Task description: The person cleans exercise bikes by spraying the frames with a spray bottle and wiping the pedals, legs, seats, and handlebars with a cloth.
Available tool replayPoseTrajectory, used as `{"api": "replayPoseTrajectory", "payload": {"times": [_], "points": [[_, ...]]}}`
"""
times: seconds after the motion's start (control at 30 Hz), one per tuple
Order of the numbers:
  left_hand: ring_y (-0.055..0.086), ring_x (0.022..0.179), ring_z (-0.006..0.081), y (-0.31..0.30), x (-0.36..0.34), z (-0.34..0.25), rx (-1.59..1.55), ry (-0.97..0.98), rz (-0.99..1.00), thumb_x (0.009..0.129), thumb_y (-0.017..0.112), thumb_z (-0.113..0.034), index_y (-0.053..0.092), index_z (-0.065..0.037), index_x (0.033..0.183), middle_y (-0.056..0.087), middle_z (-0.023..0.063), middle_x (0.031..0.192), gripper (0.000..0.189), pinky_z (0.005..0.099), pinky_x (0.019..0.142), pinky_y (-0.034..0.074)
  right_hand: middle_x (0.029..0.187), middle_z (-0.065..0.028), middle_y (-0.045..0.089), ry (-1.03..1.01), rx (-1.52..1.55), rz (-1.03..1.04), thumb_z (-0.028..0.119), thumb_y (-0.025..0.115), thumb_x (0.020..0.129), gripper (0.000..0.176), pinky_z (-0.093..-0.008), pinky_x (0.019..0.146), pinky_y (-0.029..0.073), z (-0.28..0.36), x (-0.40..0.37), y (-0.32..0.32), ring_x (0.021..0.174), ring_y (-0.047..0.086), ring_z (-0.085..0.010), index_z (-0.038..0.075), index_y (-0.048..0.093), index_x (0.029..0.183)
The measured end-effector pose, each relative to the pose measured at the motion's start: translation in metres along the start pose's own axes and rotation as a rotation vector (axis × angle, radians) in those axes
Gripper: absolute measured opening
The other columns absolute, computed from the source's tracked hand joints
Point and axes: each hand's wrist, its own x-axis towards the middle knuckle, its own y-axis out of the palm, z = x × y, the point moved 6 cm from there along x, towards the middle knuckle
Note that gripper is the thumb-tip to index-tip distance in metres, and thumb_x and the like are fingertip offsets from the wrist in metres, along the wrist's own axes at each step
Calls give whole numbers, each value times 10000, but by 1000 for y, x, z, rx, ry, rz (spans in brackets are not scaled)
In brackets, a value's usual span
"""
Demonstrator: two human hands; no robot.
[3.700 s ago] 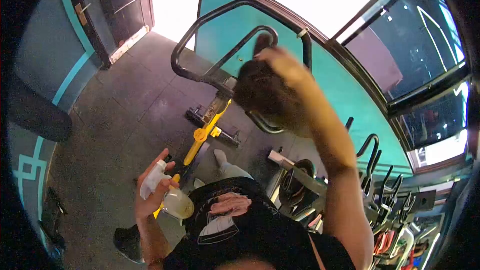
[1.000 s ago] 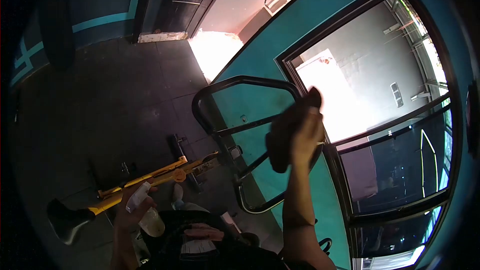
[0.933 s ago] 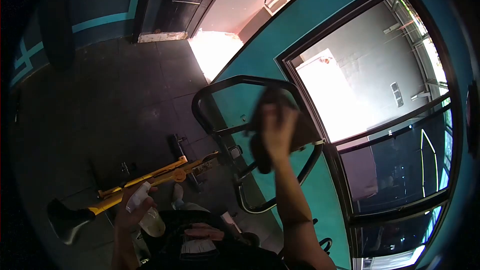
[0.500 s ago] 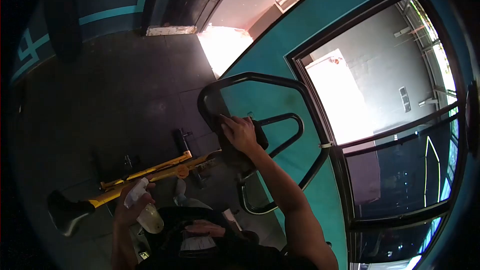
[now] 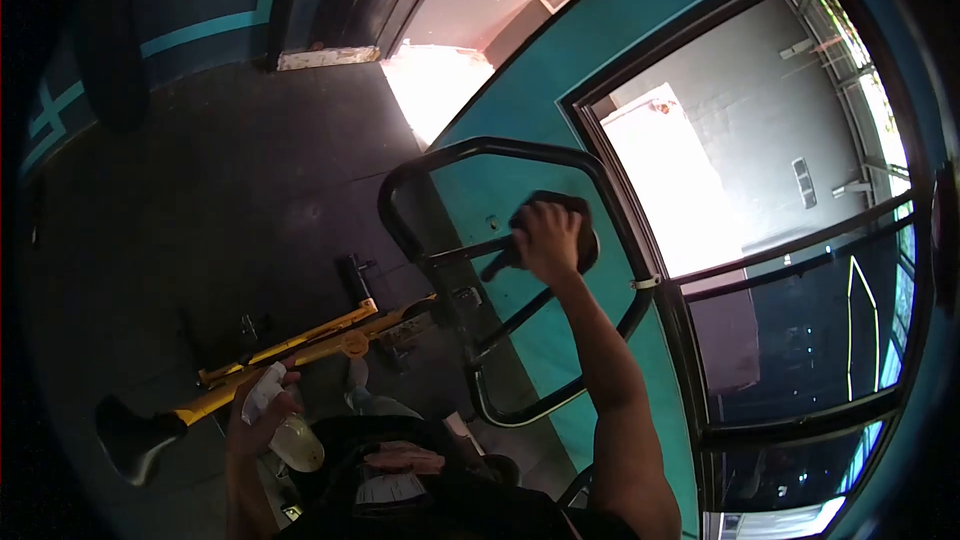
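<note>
In my left hand (image 5: 258,430) is a spray bottle (image 5: 297,443) with a white trigger head and pale liquid inside, held low beside my body. My right hand (image 5: 550,240) is closed over a dark cloth (image 5: 587,242), pressed around the inner loop of a black tubular handlebar (image 5: 500,147). The palm side of that hand and the bar under the cloth are hidden. The handlebar belongs to an exercise bike with a yellow frame (image 5: 290,350) and a black saddle (image 5: 138,438).
A teal wall (image 5: 500,190) with a dark-framed window (image 5: 680,280) stands close behind the handlebar. Dark floor tiles (image 5: 250,180) stretch to the left. Bright light falls through a doorway (image 5: 435,85) at the back.
My right hand has moved the cloth to the right along the inner loop, away from the handlebar's middle. The left hand still holds the spray bottle in nearly the same place.
</note>
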Motion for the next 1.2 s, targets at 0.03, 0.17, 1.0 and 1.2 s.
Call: {"api": "replayPoseTrajectory", "payload": {"times": [0.03,0.17,1.0,1.2], "points": [[633,819,158,2,3,-2,3,-8,14,867,608,-122,434,25,1320,566,151,1201,508,288,714,530,1174,-123,516,-187,9,-49,375,583,822,408,-509,949,346,11,-5,-1,1124,453,-321,163,572,1170],[632,820,154,17,14,-7,43,-104,99,874,624,-151,454,29,1303,581,137,1178,496,289,721,525,1200,-103,502,-412,-41,25,332,646,774,453,-520,910,368,-3,-8,-5,1113,464,-313,186,546,1190],[607,936,132,-35,-34,-31,136,-134,170,882,629,-106,492,-19,1291,603,94,1158,440,277,772,521,1368,-229,422,149,351,-81,186,571,777,516,-516,1031,309,144,-114,-8,1262,397,-382,-2,496,1251],[606,939,124,-27,-47,-26,160,-159,306,890,620,-108,498,-14,1278,608,93,1140,418,264,801,508,1419,-184,384,323,295,50,215,589,823,490,-491,1018,335,157,-108,-1,1278,401,-348,39,501,1271]]}}
